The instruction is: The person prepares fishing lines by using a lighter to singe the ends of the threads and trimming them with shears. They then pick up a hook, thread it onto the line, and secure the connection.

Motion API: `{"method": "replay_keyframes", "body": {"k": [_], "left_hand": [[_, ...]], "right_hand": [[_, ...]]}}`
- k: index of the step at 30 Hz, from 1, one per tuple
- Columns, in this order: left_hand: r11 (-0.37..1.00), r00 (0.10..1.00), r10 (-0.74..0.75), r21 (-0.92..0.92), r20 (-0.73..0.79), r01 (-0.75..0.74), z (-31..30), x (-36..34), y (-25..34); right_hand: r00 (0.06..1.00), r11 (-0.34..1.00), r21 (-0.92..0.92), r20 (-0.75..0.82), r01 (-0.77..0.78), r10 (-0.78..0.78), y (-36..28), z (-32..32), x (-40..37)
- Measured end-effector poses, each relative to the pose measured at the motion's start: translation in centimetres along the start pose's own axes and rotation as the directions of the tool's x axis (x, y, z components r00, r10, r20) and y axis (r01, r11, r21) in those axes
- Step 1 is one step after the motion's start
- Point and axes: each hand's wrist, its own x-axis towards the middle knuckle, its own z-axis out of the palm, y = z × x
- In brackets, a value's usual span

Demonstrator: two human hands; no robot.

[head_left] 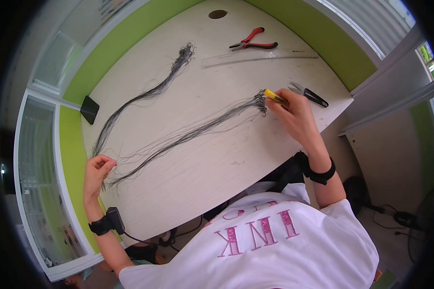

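My right hand (294,113) is closed round a small stick-like tool with a yellow end (271,94), most of it hidden in the fingers. That yellow end is beside the hooked end of a bundle of dark thin strands with small hooks (202,127), which stretches across to the left. At the left edge, my left hand (98,172) is pinched by the loose strand ends; what the fingertips hold is too fine to tell. A second hooked strand bundle (152,91) lies farther back, its lower end running behind my left hand.
Red-handled pliers (253,42) and a clear ruler (260,59) lie at the back of the white table (193,192). Black-handled thread snips (309,94) are just beyond my right hand. A dark flat object (89,110) is by the left green partition (72,130).
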Motion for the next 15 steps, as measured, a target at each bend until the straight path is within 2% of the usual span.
{"method": "replay_keyframes", "body": {"k": [1, 3, 7, 15], "left_hand": [[0.999, 0.997, -0.047, 0.02, -0.059, 0.048, -0.9, -0.1, -1.1], [0.996, 0.993, -0.085, 0.012, -0.084, 0.086, -1.7, -0.1, -2.6], [0.981, 0.971, -0.185, 0.025, -0.149, 0.191, -1.6, 0.0, -4.3], [0.975, 0.973, -0.123, 0.16, -0.195, 0.155, -0.7, 0.1, -3.9]], "right_hand": [[1.0, 1.0, 0.005, 0.004, 0.002, -0.002, -0.1, 0.2, 0.3], [1.0, 0.987, -0.159, 0.009, 0.015, -0.013, -0.4, 0.4, 0.7], [0.999, 0.962, -0.269, 0.018, 0.048, -0.045, 0.1, 1.0, 1.2], [0.997, 0.959, -0.275, -0.021, 0.064, -0.073, 0.5, 1.6, 1.3]]}}
